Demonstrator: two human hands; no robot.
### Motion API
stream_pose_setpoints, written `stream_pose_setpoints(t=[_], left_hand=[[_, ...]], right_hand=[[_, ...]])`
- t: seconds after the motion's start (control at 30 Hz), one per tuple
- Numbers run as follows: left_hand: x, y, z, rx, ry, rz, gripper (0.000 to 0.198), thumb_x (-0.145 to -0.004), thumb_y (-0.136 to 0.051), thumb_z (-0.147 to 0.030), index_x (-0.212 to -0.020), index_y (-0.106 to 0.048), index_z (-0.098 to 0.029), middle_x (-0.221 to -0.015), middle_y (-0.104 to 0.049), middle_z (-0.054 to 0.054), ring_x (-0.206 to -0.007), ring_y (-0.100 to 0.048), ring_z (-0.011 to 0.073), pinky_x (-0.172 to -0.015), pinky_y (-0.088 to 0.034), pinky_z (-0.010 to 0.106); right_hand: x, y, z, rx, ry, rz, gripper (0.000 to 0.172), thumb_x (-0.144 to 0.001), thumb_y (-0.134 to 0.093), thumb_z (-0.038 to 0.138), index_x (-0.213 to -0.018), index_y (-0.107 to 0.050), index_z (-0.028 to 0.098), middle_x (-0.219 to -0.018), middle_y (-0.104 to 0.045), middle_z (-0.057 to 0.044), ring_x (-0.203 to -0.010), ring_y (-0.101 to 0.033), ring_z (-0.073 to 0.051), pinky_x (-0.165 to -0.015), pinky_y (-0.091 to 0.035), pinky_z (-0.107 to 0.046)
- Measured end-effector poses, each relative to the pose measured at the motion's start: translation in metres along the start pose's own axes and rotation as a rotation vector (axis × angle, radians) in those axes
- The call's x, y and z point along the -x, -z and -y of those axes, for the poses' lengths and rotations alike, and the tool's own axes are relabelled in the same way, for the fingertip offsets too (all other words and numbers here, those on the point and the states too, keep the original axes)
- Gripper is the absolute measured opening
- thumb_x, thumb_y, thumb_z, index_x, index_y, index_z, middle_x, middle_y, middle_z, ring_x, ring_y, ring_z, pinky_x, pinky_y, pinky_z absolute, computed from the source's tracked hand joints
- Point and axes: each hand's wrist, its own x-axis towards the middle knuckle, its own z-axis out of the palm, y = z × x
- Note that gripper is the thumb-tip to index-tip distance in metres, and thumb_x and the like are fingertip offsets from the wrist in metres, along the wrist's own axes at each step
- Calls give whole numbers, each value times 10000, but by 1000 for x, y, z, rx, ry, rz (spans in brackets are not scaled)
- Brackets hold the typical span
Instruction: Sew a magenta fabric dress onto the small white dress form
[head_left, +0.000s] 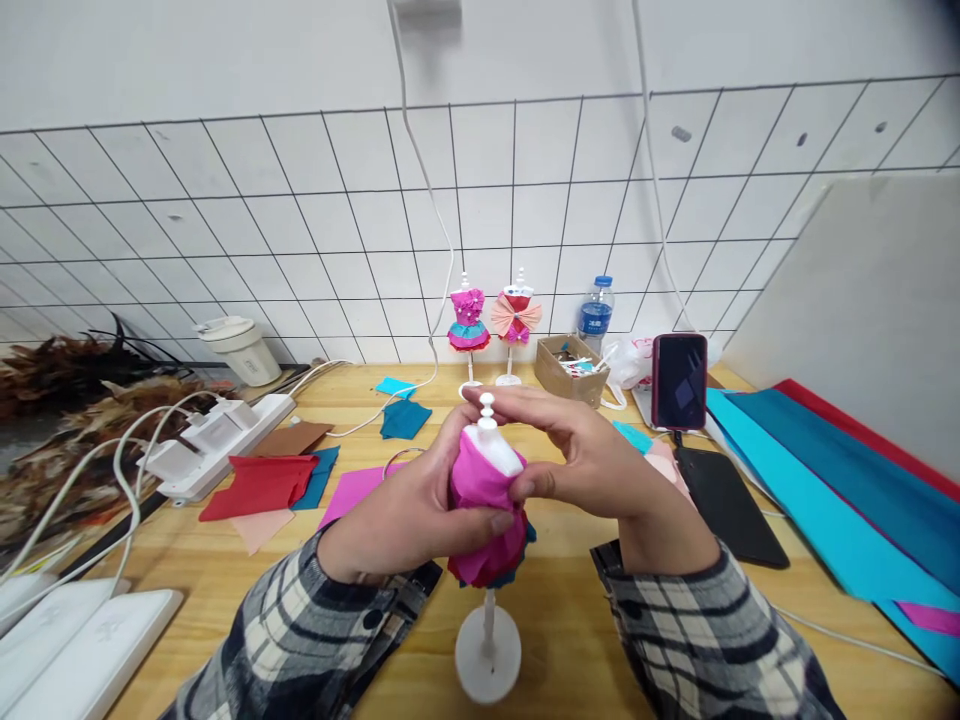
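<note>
A small white doll dress form stands upright on its round base in front of me, its neck knob showing at the top. Bright pink fabric wraps its body, with a ruffled skirt below that has dark teal at the hem. My left hand is closed around the left side of the dressed form, thumb across its waist. My right hand curves round the other side, its thumb pressing the pink fabric at the chest. The fingers behind the form are partly hidden.
Two dressed mini forms stand at the wall beside a cardboard box and a water bottle. Left lie fabric pieces and a power strip. Right are a propped phone, a black phone and fabric sheets.
</note>
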Motion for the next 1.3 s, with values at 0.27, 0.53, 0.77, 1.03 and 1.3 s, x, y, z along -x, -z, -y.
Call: stream_pose_setpoints(t=[0.27,0.53,0.77,1.03,1.3], left_hand=[[-5,-3,3,228,67,93,694,-662,-795,-309,-1264,-456,-241,-887,-630,17,-750,-592,158,-638,-467,258],[-18,-3,6,187,63,127,409,-716,-767,-246,-1049,-539,-178,-841,-615,14,-733,-579,136,-623,-463,244],[-18,4,9,52,-35,22,625,-737,-753,-373,-1280,-471,-243,-1104,-638,78,-952,-637,229,-754,-529,347],[-12,-3,7,-730,-318,-331,777,-691,-779,-481,-1362,-435,-297,-1364,-554,82,-1249,-504,312,-1120,-257,533],[-31,-8,49,-984,-305,-32,271,-855,-604,-285,-1123,-562,-282,-1087,-699,22,-1037,-625,236,-1126,-32,588]], right_hand=[[2,0,0,-84,-83,-13,484,-754,-749,443,-1206,-661,295,-1290,-634,-52,-1280,-508,-264,-1097,-366,-465],[3,1,-9,19,-82,-192,495,-710,-771,497,-1149,-698,280,-1200,-689,-44,-1172,-602,-277,-1187,-171,-528],[2,2,-9,-3,-102,-284,447,-723,-786,410,-1142,-698,282,-1178,-700,-25,-1188,-593,-269,-1148,-300,-517],[15,-19,-18,-28,-169,-583,451,-733,-785,313,-1168,-674,264,-1227,-669,-39,-1195,-586,-260,-1081,-416,-486],[88,-76,-66,-444,-513,-724,497,-743,-751,349,-1196,-575,244,-1342,-574,-98,-1242,-545,-246,-1067,-427,-452]])
